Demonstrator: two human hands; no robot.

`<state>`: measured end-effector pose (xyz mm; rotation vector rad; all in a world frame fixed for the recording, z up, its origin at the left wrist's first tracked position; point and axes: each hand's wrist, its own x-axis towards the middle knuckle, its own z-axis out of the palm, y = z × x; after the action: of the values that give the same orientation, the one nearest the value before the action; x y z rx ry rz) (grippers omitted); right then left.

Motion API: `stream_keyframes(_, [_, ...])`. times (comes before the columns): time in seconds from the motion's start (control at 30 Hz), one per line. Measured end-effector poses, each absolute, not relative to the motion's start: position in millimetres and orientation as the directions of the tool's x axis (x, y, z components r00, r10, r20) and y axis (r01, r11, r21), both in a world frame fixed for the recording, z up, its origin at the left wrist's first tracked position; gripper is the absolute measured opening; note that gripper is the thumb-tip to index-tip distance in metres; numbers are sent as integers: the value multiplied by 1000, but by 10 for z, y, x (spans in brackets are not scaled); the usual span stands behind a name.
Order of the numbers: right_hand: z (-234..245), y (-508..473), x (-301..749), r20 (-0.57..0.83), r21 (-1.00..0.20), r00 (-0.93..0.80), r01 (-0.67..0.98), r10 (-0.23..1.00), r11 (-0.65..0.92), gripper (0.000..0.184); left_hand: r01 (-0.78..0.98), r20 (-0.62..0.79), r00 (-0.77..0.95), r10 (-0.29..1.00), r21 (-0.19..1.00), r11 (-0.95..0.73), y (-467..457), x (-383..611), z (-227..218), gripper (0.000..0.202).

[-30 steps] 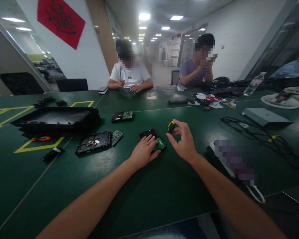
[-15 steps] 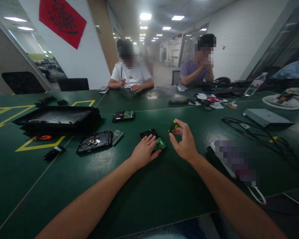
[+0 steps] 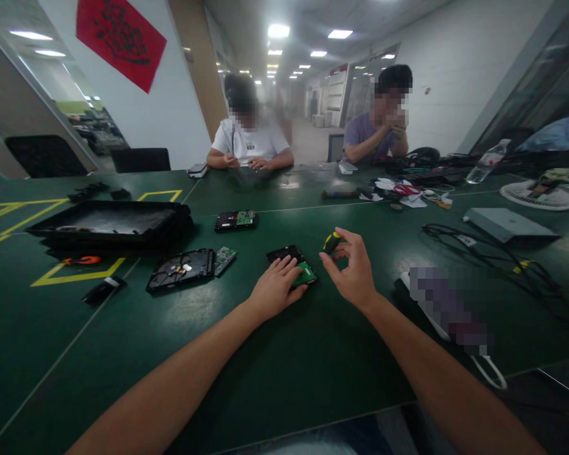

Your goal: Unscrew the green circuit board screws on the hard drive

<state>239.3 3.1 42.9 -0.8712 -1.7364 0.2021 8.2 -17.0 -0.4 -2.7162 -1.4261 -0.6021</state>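
Under my left hand (image 3: 277, 284) lies a hard drive (image 3: 307, 274) with a green circuit board facing up. The fingers are stretched out across its top, the thumb along its near edge, hiding much of it. To the right of the drive and slightly above the table, my right hand (image 3: 353, 259) pinches a short screwdriver (image 3: 330, 242) with a dark green and yellow handle. It is tilted, and its blade cannot be made out. Left of my left hand sit a loose circuit board (image 3: 225, 260) and an opened black drive case (image 3: 183, 270). Another hard drive (image 3: 236, 220) lies farther back.
Stacked black trays (image 3: 109, 221) stand at left, beside orange-handled pliers or cutters (image 3: 83, 260). On the right are a pixelated white-edged object (image 3: 448, 309), black cables (image 3: 493, 253), a grey box (image 3: 509, 226) and a water bottle (image 3: 488, 161). Two people sit across the green table (image 3: 284, 373).
The screwdriver in my right hand has turned to lean more sideways, showing more of its handle. My left hand stays on the hard drive.
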Motion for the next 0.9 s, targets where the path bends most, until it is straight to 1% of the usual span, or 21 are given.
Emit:
stream_keyframes(0.2, [441,32,2395,756,-532,-141,437,640,725,61,794,341,515,786,156,-588,-172,85,3,46])
stream_keyframes(0.4, [443,28,2394,762,-532,-111,455,638,714,60,796,334,514,790,158,-585,-174,85,8,47])
stream_keyframes(0.6, [441,25,2404,751,-530,-140,454,645,716,61,790,339,510,791,181,-586,-176,83,11,46])
stream_keyframes(0.9, [452,28,2401,761,-525,-134,448,634,724,60,789,342,509,790,181,-587,-170,78,-11,47])
